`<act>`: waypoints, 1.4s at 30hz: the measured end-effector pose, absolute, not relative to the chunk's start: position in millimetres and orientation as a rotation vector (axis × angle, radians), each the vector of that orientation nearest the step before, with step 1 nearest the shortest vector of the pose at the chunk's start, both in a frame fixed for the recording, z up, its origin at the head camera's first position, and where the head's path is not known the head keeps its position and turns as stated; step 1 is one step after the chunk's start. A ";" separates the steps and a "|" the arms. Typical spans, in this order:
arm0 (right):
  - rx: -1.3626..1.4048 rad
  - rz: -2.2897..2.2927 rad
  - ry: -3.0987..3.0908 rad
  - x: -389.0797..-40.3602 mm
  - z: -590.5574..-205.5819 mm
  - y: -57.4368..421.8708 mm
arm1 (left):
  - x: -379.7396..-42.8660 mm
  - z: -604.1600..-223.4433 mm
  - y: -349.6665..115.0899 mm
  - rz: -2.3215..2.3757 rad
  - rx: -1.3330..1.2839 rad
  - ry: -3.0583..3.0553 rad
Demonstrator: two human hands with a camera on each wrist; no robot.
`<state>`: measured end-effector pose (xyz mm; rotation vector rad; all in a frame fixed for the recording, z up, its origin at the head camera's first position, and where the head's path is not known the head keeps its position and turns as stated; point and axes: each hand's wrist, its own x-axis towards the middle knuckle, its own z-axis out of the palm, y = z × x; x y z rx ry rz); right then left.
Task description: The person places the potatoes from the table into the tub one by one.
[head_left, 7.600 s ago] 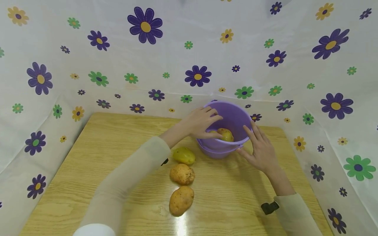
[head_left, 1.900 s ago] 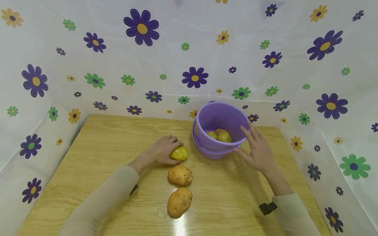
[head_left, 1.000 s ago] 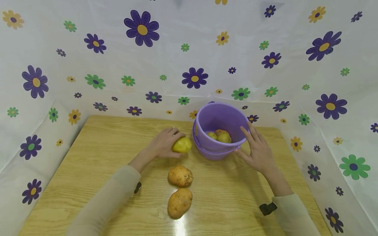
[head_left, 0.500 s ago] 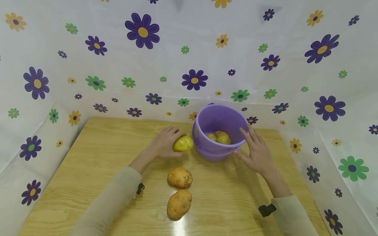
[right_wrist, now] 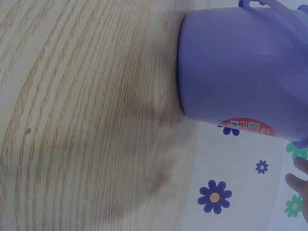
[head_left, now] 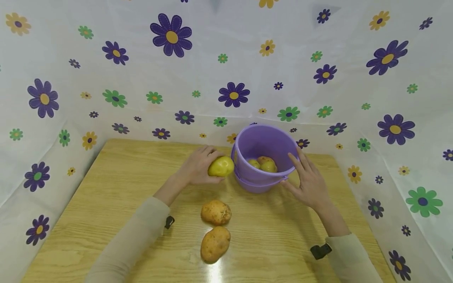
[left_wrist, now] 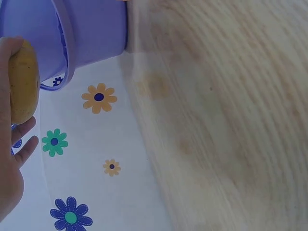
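Note:
My left hand [head_left: 199, 167] grips a yellow-green potato [head_left: 221, 166], raised above the table just left of a purple bucket [head_left: 260, 181]. In the left wrist view the same potato [left_wrist: 24, 84] overlaps the bucket's side, with the thumb and fingertips partly out of frame. Inside the bucket lie several potatoes [head_left: 267, 165]. My right hand [head_left: 309, 182] has its fingers spread at the bucket's right rim, thumb low near the handle joint. Two brown potatoes, an upper one [head_left: 216, 212] and a lower one [head_left: 215, 244], lie on the table in front.
The wooden table [head_left: 116, 204] backs onto a white flowered sheet [head_left: 201, 70] that also hangs at both sides. The bucket stands close to the back sheet, its handle [head_left: 234, 161] hanging down. A red label [right_wrist: 248, 126] shows on the bucket's side.
My left hand came out from the bucket, took the yellow-green potato off the table and lifted it up and right toward the bucket's left side. The right hand stayed at the rim.

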<state>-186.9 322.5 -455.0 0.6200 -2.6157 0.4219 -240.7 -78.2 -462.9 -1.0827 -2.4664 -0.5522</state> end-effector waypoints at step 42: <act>0.591 0.428 -2.662 -185.9 -453.5 320.6 | -253.9 -403.7 -60.0 -0.505 -1.157 -2.370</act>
